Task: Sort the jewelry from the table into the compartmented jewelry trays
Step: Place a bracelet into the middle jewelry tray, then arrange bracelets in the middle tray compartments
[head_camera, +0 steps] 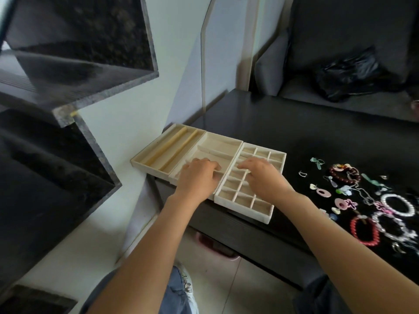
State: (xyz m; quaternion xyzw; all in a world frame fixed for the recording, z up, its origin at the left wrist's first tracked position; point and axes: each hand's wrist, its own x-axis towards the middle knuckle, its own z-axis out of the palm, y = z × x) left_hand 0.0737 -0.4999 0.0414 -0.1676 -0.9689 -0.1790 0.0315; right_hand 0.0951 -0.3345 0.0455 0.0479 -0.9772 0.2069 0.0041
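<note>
At far left, dark stone stair treads (74, 71) step up along a pale wall. Three cream trays sit side by side on the left end of a black table (294, 132), touching one another. The left tray (158, 152) has long channels and partly overhangs the table's edge. The left hand (198, 177) lies palm down on the middle tray (217, 143), its fingers (208, 165) loosely bent over the dividers and gripping nothing. The right hand (264, 176) lies the same way on the right tray (249, 200), a grid of small square cells, with its fingers (247, 165) gently curved on the partitions and holding nothing. All visible compartments look bare. The jewelry lies to the right of the trays, loose on the table, well apart from both hands: a dark red bead bracelet (344, 175) farthest back, pink flat discs (324, 192) nearer the trays, a white bead bracelet (398, 205), a clear bead bracelet (391, 225), and a red bead bracelet (365, 231) nearest the person, with small earrings and a thin chain scattered among them. Behind the table, a black plastic bag (349, 75) rests on a grey sofa (340, 30).
</note>
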